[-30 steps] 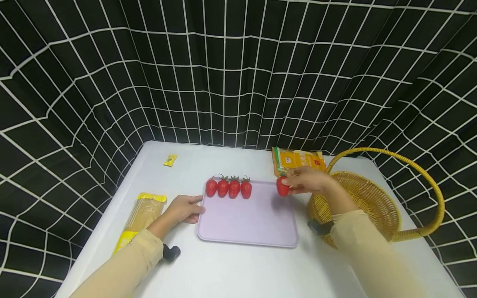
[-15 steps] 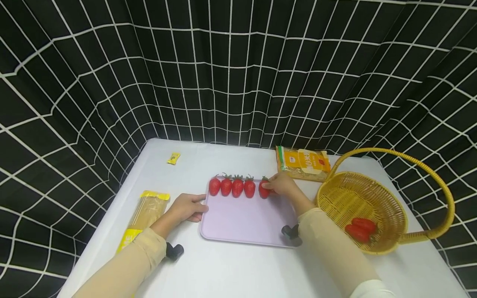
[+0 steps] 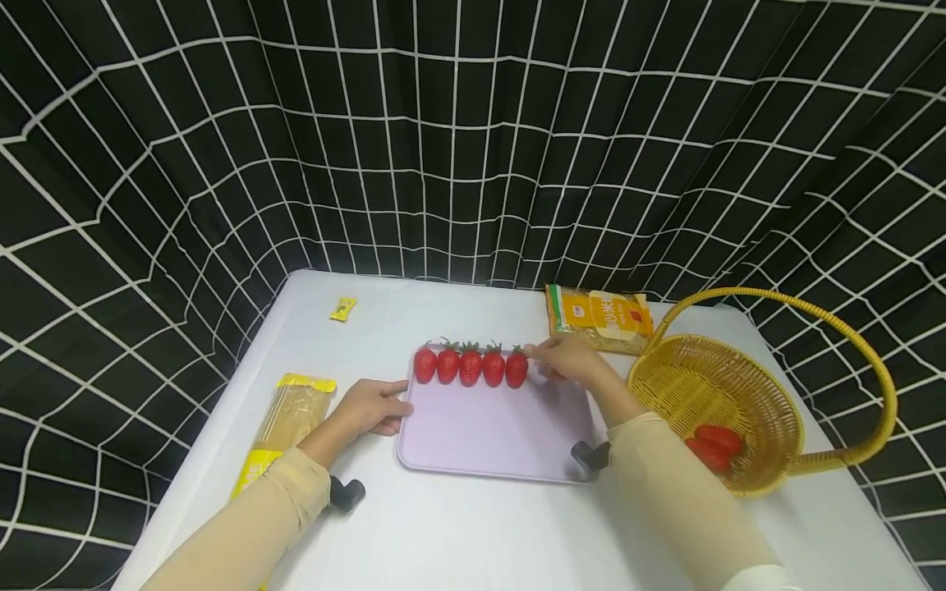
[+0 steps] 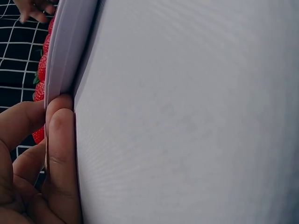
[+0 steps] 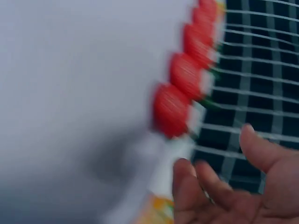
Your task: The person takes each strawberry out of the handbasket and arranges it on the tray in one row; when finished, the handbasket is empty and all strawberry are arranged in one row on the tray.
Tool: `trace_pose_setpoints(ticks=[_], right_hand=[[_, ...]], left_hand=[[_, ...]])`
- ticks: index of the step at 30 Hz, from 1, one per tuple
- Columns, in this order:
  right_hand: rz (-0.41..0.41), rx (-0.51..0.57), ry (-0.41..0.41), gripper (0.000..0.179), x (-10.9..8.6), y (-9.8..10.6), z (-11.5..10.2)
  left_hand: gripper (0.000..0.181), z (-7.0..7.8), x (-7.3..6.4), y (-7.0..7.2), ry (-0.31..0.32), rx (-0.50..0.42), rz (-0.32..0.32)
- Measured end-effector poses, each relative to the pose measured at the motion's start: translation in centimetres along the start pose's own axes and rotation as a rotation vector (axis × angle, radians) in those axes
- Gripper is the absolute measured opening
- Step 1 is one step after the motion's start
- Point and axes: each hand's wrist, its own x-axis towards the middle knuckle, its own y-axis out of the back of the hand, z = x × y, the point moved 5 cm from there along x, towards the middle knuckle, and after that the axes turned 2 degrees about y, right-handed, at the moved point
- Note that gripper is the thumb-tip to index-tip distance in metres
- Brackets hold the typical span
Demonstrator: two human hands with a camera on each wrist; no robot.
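A row of several red strawberries (image 3: 470, 367) with green leaf caps lines the far edge of a pale purple tray (image 3: 495, 435). At the tray's left edge, my left hand (image 3: 372, 408) grips the rim. In the left wrist view its fingers (image 4: 60, 154) lie along the tray's wall with the thumb side over the edge. My right hand (image 3: 572, 359) is just right of the rightmost strawberry (image 3: 516, 368). The right wrist view shows a gap between that strawberry (image 5: 171, 111) and my right hand (image 5: 229, 191), whose thumb and fingers are spread with nothing between them.
Right of the tray stands a yellow wicker basket (image 3: 668, 373) with a tall handle, holding red strawberries (image 3: 715, 447). An orange food bag (image 3: 599, 318) lies behind my right hand. A yellow noodle pack (image 3: 291, 414) and a small yellow packet (image 3: 343, 309) lie at the left.
My right hand brought a strawberry leftward from the basket side, set it at the row's right end, then let go and drew back slightly right. My left hand stayed on the tray.
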Motion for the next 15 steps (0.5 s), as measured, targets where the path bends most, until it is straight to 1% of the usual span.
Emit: trace_pose_setpoints(ticks=[1,4,6,8,9,11,12,14,15], right_hand=[[-0.025,0.011,0.022,0.059,-0.7,1.2,-0.1],[-0.132,0.108,0.090,0.061,-2.7,4.9,0.3],[-0.202,0.193,0.104,0.059,-3.5,6.9,1.4],[-0.261,0.232,0.089,0.056,-4.1,8.5,3.0],[-0.288,0.249,0.067,0.055,-4.2,9.0,4.0],[-0.333,0.267,-0.024,0.053,-4.5,10.0,6.4],[-0.363,0.268,-0.087,0.053,-4.7,10.3,7.7],[-0.394,0.248,-0.217,0.055,-5.3,11.0,10.2],[-0.391,0.248,-0.281,0.056,-5.7,11.3,11.4]], left_hand=[[0.059,0.1,0.0,0.2,0.004,-0.002,0.004],[0.060,0.1,-0.1,0.8,0.006,-0.004,0.005],[0.060,-0.1,-0.2,1.3,0.009,0.001,0.009],[0.061,-0.3,-0.2,1.8,0.015,0.008,0.014],[0.061,-0.4,-0.3,2.0,0.019,0.013,0.018],[0.061,-0.5,-0.4,2.3,0.030,0.018,0.026],[0.061,-0.4,-0.4,2.4,0.034,0.017,0.025],[0.061,-0.4,-0.4,2.5,0.039,0.012,0.020],[0.061,-0.3,-0.5,2.4,0.041,0.007,0.017]])
